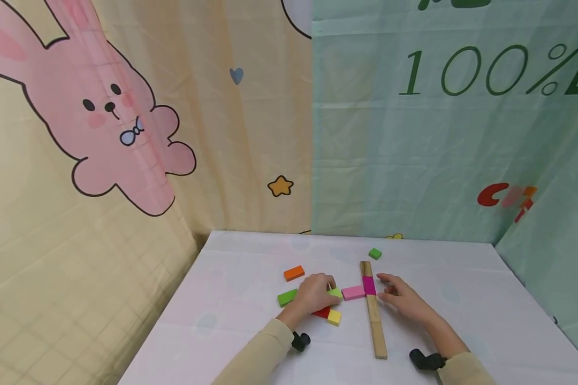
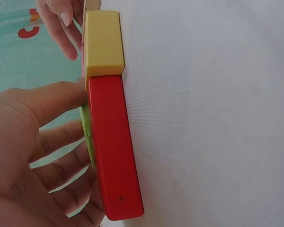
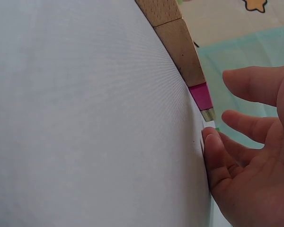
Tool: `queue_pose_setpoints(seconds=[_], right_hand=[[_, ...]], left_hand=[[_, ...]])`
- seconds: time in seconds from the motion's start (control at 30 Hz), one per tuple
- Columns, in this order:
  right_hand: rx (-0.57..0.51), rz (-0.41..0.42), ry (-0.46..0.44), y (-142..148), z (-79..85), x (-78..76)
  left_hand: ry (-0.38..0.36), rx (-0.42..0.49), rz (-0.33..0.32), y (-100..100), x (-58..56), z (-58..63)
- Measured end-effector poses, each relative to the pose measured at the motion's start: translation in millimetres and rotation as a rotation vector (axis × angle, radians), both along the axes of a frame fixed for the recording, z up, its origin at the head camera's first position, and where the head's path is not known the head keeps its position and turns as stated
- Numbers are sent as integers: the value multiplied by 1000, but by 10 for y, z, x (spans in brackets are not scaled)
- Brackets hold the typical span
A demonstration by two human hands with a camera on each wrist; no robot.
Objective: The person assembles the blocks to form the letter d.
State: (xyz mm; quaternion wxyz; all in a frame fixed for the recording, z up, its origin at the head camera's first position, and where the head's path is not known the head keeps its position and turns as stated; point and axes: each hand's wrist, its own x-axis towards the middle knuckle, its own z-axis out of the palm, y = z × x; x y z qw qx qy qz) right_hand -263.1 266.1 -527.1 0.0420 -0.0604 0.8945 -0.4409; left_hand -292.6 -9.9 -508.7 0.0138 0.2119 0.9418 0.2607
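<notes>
My left hand [image 1: 313, 294] pinches a light green block [image 1: 335, 293] between thumb and fingers, just left of a pink block [image 1: 354, 293]. In the left wrist view a red block [image 2: 114, 146] and a yellow block [image 2: 104, 42] lie end to end on the near side of that hand. The pink block's right end meets a magenta block [image 1: 369, 285], which sits in a long row of wooden blocks [image 1: 377, 326]. To the right of this row, my right hand [image 1: 407, 300] hovers with fingers loosely bent and holds nothing.
An orange block [image 1: 294, 273] lies beyond the left hand, and a green block [image 1: 287, 298] lies to its left. Past the far end of the wooden row is a small green block [image 1: 375, 253]. The white table [image 1: 212, 331] meets printed curtains at its back edge.
</notes>
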Motion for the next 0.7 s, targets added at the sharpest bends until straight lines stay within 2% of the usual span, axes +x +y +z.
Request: queue_pose_setpoints(seconds=[0.4, 0.7], right_hand=[[-3, -5, 8, -8, -29, -14], [-2, -7, -1, -3, -11, -9]], left_hand=[[10, -47, 18, 50, 8, -34], [-21, -39, 29, 69, 38, -7]])
